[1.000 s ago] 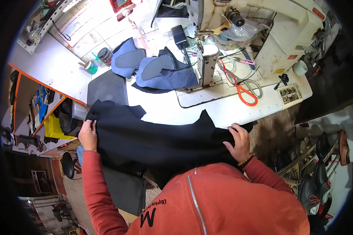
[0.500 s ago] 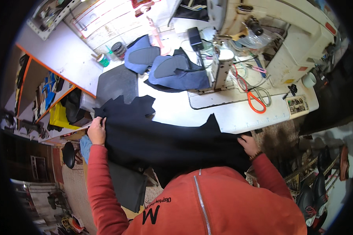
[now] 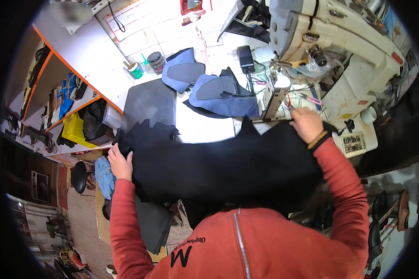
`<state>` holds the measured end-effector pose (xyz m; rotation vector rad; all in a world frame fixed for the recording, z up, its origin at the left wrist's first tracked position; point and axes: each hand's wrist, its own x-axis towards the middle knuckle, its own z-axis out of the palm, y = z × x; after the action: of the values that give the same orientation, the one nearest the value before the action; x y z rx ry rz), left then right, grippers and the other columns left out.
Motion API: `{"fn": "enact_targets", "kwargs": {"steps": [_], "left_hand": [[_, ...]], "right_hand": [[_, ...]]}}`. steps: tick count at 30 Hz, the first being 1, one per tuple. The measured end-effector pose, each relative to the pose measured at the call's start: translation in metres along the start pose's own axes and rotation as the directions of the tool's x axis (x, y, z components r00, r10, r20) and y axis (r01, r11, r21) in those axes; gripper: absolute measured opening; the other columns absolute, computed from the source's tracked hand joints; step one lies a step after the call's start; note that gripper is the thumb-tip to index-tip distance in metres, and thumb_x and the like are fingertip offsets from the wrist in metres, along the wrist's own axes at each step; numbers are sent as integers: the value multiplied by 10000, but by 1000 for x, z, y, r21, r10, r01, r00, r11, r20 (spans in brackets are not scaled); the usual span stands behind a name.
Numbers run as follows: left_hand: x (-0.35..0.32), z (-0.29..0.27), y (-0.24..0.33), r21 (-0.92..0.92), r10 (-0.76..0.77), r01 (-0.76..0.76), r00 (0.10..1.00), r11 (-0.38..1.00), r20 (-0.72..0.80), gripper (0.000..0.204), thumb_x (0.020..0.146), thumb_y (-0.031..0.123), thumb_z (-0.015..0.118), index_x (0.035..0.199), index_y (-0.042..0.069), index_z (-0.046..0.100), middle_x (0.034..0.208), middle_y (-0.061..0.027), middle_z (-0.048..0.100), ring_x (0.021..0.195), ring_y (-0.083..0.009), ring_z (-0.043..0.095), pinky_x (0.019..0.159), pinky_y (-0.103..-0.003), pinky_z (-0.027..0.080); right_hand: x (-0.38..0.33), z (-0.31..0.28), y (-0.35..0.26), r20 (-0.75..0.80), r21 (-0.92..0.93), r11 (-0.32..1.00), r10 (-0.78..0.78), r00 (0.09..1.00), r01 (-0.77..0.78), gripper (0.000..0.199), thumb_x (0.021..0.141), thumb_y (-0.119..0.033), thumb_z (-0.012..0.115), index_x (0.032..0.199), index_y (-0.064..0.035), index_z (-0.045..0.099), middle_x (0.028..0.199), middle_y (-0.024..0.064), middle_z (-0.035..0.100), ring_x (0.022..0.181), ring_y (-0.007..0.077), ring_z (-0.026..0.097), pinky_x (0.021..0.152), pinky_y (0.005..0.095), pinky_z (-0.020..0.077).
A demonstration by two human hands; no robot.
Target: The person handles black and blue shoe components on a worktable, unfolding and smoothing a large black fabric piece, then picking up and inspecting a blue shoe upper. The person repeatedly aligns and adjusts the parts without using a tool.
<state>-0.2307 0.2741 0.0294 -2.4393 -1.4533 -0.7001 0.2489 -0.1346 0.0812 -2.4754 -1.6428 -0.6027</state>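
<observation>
A large black sheet of material [image 3: 219, 165] with jagged cut edges lies across the white table and over my lap. My left hand [image 3: 119, 162] grips its left edge near the table's corner. My right hand [image 3: 306, 124] holds its right edge up by the base of the cream sewing machine [image 3: 340, 51], close to the needle area. Both arms wear red sleeves.
Two blue shoe uppers [image 3: 205, 86] lie on the table behind the sheet, beside a grey mat [image 3: 149, 104]. A small green pot [image 3: 135, 70] and a dark jar [image 3: 156, 60] stand further back. Orange-edged shelves [image 3: 56, 97] full of goods are at the left. A black stool [image 3: 79, 176] is below.
Both hands slid the black sheet forward and to the right across the table. My right hand moved from the table's near edge up to the sewing machine.
</observation>
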Motion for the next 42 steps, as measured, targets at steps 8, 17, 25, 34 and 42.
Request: {"fn": "enact_targets", "kwargs": {"steps": [8, 17, 25, 34, 42], "left_hand": [[6, 6, 59, -226, 306, -275, 945, 934, 114, 734, 816, 171, 773, 1462, 67, 439, 1507, -202, 414, 1374, -389, 404, 1145, -456, 332], [7, 67, 75, -51, 123, -112, 915, 992, 384, 654, 1009, 481, 492, 1554, 148, 351, 1633, -156, 257, 1503, -352, 235, 1190, -580, 185], [8, 71, 72, -56, 155, -144, 911, 988, 381, 651, 1020, 488, 468, 1564, 157, 333, 1643, -149, 234, 1513, -336, 218, 1199, -569, 167], [-7, 17, 117, -303, 250, -152, 915, 941, 317, 688, 928, 341, 649, 1488, 26, 404, 1578, -260, 302, 1476, -406, 270, 1163, -593, 232], [-116, -47, 207, -502, 537, -323, 759, 802, 369, 719, 828, 331, 759, 1413, 19, 481, 1529, -278, 360, 1428, -451, 335, 1144, -607, 278]], "right_hand": [[-37, 59, -27, -70, 37, 986, 162, 984, -160, 333, 778, -141, 730, 1099, -86, 659, 1232, 121, 588, 1188, 311, 529, 1080, 486, 376], [-111, 44, -77, 278, 293, 919, 183, 943, -265, 612, 892, -415, 686, 1396, -101, 538, 1525, 167, 423, 1423, 346, 375, 1176, 533, 267], [-109, 52, -65, 212, 372, 900, 158, 964, -229, 593, 884, -393, 698, 1368, -80, 555, 1507, 162, 443, 1412, 342, 388, 1171, 524, 280], [-81, 39, -82, 69, 468, 868, 151, 986, -166, 438, 833, -222, 747, 1219, -62, 618, 1388, 149, 531, 1280, 353, 496, 1087, 465, 392], [24, 37, -115, -192, 589, 803, 29, 981, 92, 448, 788, -107, 758, 1201, -34, 602, 1352, 183, 544, 1198, 373, 558, 1009, 439, 471]]}}
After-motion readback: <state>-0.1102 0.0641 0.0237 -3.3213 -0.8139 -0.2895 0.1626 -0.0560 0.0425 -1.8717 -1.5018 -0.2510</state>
